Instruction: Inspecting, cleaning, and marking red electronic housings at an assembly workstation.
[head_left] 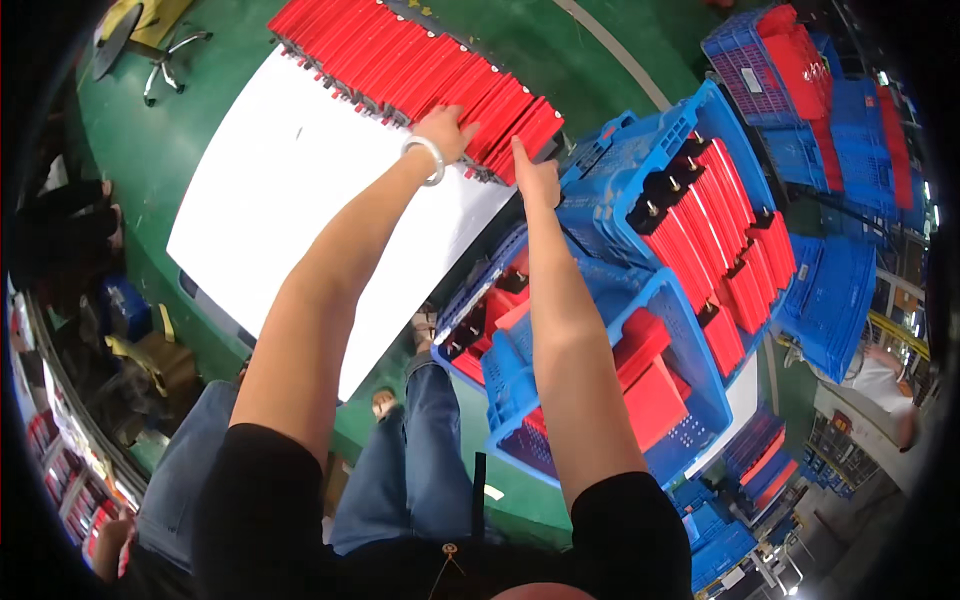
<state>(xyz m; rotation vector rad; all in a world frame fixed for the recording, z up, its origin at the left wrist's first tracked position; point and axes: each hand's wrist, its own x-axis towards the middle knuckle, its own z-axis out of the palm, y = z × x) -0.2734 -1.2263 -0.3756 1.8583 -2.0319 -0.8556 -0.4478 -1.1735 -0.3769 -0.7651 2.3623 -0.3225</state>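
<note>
A long row of thin red panels (400,62), packed side by side on edge, runs along the far side of a white tabletop (290,190). My left hand (443,135), with a pale bangle at its wrist, rests on the row near its right end, fingers apart. At that right end my right hand (538,178) touches the last panels with its index finger stretched forward; its other fingers are partly hidden. Dark fittings show along the near edge of the panels.
Just right of the table stands a blue crate (620,190) filled with red panels with black ends. A lower blue crate (510,440) holds red pieces. More blue crates (830,300) are stacked far right. A wheeled chair (160,55) stands far left. Other people are at the sides.
</note>
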